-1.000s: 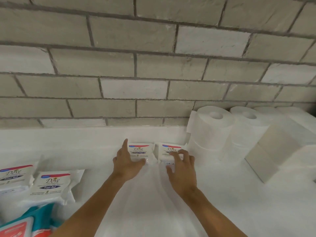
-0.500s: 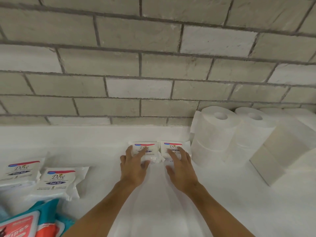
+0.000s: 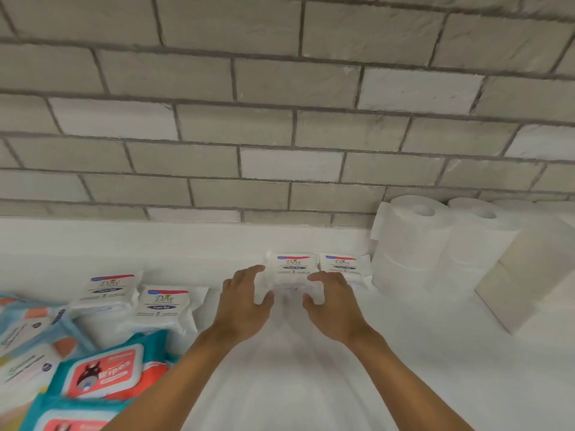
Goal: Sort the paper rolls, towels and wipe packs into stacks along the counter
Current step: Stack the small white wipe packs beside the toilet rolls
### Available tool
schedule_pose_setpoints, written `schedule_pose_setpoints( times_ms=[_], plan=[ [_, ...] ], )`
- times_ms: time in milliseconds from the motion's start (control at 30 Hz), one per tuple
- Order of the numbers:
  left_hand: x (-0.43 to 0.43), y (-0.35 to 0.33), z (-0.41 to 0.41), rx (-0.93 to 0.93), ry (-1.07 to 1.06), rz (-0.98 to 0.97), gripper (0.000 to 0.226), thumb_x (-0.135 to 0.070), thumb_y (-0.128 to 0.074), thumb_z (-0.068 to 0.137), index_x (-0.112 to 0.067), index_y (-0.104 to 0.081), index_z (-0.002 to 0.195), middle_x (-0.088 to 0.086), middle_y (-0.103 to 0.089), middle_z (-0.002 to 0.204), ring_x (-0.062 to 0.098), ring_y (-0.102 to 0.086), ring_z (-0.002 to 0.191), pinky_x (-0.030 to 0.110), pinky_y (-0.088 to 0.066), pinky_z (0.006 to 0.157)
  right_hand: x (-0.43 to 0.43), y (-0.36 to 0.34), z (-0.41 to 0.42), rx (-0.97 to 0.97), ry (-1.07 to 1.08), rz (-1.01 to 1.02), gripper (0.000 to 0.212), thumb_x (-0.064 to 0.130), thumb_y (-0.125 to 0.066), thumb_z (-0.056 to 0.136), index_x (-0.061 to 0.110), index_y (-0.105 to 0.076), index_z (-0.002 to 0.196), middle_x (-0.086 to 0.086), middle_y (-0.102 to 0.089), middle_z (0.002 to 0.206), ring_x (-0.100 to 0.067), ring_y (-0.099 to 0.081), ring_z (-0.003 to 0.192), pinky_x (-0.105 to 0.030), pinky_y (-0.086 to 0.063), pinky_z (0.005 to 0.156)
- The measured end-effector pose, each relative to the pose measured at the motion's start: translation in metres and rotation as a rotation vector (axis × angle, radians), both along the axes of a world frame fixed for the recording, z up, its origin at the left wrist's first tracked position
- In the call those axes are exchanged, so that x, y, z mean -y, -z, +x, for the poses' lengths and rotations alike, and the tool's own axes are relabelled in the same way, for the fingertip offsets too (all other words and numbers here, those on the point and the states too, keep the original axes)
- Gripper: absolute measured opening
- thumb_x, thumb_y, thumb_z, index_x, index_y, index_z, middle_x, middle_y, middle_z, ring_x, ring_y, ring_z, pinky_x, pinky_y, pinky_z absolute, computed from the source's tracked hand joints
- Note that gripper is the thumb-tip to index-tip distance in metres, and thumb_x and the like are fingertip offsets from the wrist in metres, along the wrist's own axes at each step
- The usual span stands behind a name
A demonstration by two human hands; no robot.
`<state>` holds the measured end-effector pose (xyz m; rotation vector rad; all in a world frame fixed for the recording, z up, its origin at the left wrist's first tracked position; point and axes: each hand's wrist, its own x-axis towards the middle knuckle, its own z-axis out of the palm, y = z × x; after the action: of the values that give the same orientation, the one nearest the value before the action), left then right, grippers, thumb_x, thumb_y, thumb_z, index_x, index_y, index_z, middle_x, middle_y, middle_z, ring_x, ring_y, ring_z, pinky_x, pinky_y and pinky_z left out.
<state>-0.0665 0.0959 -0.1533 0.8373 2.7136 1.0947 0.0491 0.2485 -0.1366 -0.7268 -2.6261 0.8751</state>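
Observation:
Two white Dove wipe packs lie side by side against the counter's back ledge: one [image 3: 292,266] and another [image 3: 343,264] to its right. My left hand [image 3: 245,303] and my right hand [image 3: 333,303] flank the left pack's front edge. Their fingers are apart and curled, and the fingertips are at its sides. Neither hand holds anything. White paper rolls [image 3: 410,241] stand stacked in twos right of the packs, with more [image 3: 479,247] beside them. A block of folded towels [image 3: 522,275] leans at the far right.
Two more Dove packs [image 3: 107,289] [image 3: 161,303] lie at the left. Teal and orange wipe packs [image 3: 102,373] are piled at the lower left corner. The white counter [image 3: 311,384] runs along a grey brick wall [image 3: 280,119].
Both hands lay flat on the two back packs before. They have drawn back a little and now sit on either side of the left pack. The view has turned left.

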Motion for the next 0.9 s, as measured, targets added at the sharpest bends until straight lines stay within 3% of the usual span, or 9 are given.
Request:
schedule_pose_setpoints(
  times_ms=[67, 133, 233, 367, 533, 600, 700, 767, 900],
  plan=[
    [0.025, -0.011, 0.005, -0.027, -0.035, 0.030, 0.051, -0.030, -0.063, 0.091, -0.027, -0.047, 0.139, -0.004, -0.049, 0.142, 0.024, -0.042, 0.128, 0.032, -0.032, 0.106, 0.022, -0.010, -0.003, -0.038, -0.025, -0.147, 0.035, 0.024, -0.067, 0.088, 0.022, -0.061, 0.122, 0.005, -0.054, 0.117, -0.012, -0.052, 0.117, -0.012, -0.033, 0.090],
    [0.051, -0.020, 0.005, -0.024, -0.059, 0.050, 0.047, -0.030, -0.063, 0.092, -0.029, -0.049, 0.137, -0.005, -0.049, 0.141, 0.022, -0.040, 0.129, 0.033, -0.033, 0.107, 0.044, -0.019, -0.007, -0.040, -0.041, -0.258, 0.030, 0.024, -0.067, 0.088, 0.026, -0.062, 0.118, 0.010, -0.054, 0.113, -0.009, -0.052, 0.111, -0.014, -0.036, 0.088],
    [0.088, -0.028, -0.002, -0.008, -0.092, 0.047, 0.044, -0.031, -0.062, 0.092, -0.030, -0.050, 0.134, -0.006, -0.050, 0.139, 0.022, -0.041, 0.131, 0.033, -0.032, 0.110, 0.075, -0.023, -0.015, -0.036, -0.028, -0.324, 0.026, 0.028, -0.068, 0.088, 0.032, -0.062, 0.113, 0.010, -0.056, 0.113, -0.008, -0.054, 0.104, -0.020, -0.043, 0.089],
    [0.132, -0.035, -0.014, -0.018, -0.121, 0.048, 0.039, -0.029, -0.062, 0.092, -0.029, -0.052, 0.130, -0.004, -0.054, 0.134, 0.020, -0.045, 0.125, 0.029, -0.029, 0.109, 0.119, -0.024, -0.028, 0.012, -0.062, -0.379, 0.025, 0.030, -0.065, 0.090, 0.033, -0.062, 0.115, 0.010, -0.058, 0.116, -0.009, -0.060, 0.104, -0.017, -0.047, 0.080],
    [0.173, -0.033, -0.033, 0.092, -0.190, 0.047, 0.044, -0.028, -0.064, 0.092, -0.026, -0.049, 0.133, 0.004, -0.054, 0.135, 0.024, -0.048, 0.125, 0.040, -0.041, 0.108, 0.170, -0.021, -0.057, 0.074, -0.037, -0.503, 0.032, 0.031, -0.065, 0.090, 0.030, -0.058, 0.121, 0.005, -0.055, 0.125, -0.011, -0.055, 0.107, -0.014, -0.045, 0.067],
    [0.186, -0.034, -0.039, 0.167, -0.221, 0.030, 0.048, -0.029, -0.063, 0.093, -0.024, -0.045, 0.137, 0.005, -0.052, 0.140, 0.025, -0.051, 0.125, 0.038, -0.046, 0.102, 0.185, -0.017, -0.070, 0.084, 0.005, -0.563, 0.039, 0.030, -0.066, 0.089, 0.028, -0.052, 0.126, 0.005, -0.051, 0.123, -0.012, -0.051, 0.106, -0.017, -0.046, 0.069],
    [0.201, -0.034, -0.046, 0.283, -0.235, -0.083, 0.052, -0.038, -0.057, 0.096, -0.022, -0.041, 0.143, 0.004, -0.052, 0.144, 0.023, -0.055, 0.122, 0.030, -0.039, 0.087, 0.201, -0.007, -0.089, 0.095, 0.111, -0.688, 0.049, 0.029, -0.065, 0.090, 0.023, -0.042, 0.133, 0.001, -0.051, 0.127, -0.017, -0.051, 0.109, -0.029, -0.051, 0.091],
    [0.208, -0.030, -0.052, 0.335, -0.231, -0.181, 0.056, -0.045, -0.053, 0.096, -0.022, -0.040, 0.145, 0.003, -0.057, 0.139, 0.021, -0.059, 0.115, 0.031, -0.041, 0.091, 0.209, 0.000, -0.099, 0.076, 0.168, -0.793, 0.053, 0.028, -0.064, 0.090, 0.019, -0.039, 0.135, -0.001, -0.052, 0.133, -0.019, -0.052, 0.110, -0.036, -0.051, 0.100],
    [0.213, -0.027, -0.059, 0.413, -0.163, -0.186, 0.038, -0.039, -0.049, 0.098, -0.020, -0.054, 0.132, -0.004, -0.065, 0.105, 0.003, -0.058, 0.076, 0.020, -0.042, 0.061, 0.218, 0.003, -0.114, 0.028, 0.215, -0.959, 0.036, 0.028, -0.065, 0.088, 0.018, -0.056, 0.122, -0.001, -0.068, 0.118, -0.021, -0.066, 0.095, -0.036, -0.061, 0.082]
  ],
)
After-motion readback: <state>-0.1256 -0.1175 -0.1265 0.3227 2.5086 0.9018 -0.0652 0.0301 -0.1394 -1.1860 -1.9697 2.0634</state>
